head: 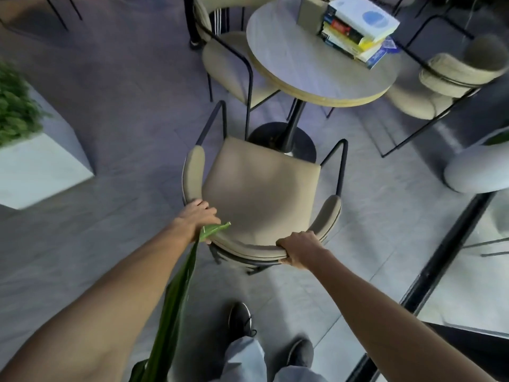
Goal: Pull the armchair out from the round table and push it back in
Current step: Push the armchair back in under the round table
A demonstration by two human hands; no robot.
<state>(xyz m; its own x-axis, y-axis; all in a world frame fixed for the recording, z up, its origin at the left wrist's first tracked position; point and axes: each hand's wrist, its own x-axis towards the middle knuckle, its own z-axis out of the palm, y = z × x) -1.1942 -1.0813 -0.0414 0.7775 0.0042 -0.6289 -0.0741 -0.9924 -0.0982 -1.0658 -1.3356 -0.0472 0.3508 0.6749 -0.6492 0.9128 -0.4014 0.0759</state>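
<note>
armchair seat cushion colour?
Beige/tan on the armchair seat, with a black metal frame; head view shows it best.

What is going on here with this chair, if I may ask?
A person holds the curved backrest of the armchair with the left hand and the right hand. The chair stands pulled out from the round table, its seat clear of the tabletop. Whether it is going out or back in cannot be told.

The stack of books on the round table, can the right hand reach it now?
Probably not: the right hand grips the armchair by its backrest, and it stands between that hand and the stack of books.
</note>
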